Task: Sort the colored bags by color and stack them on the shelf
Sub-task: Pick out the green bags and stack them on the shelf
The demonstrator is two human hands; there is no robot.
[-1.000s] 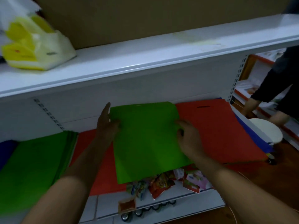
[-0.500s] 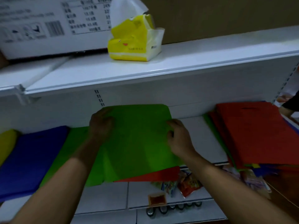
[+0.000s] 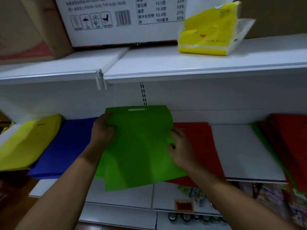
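Two hands, left hand [image 3: 102,133] and right hand [image 3: 180,146], pinch with curled fingers a green bag [image 3: 141,146] above the shelf [image 3: 245,151], where it may slide onto the red stack [image 3: 197,138] or overhang.

White metal shelving [image 3: 199,63] is filling most of the view, its upper board running across from nine to three o'clock, with a slotted upright [image 3: 143,93] showing on the pale back panel at the centre. At twelve o'clock a white printed carton [image 3: 123,20] is sitting on that board; a brown cardboard box [image 3: 28,29] is standing just beside it at ten o'clock, and a yellow tissue pack [image 3: 211,35] is resting at one o'clock. Down at five o'clock, blurred snack packets [image 3: 192,193] are lying on a lower shelf. Brown wooden floor [image 3: 15,201] is showing at seven o'clock. The light is looking dim.
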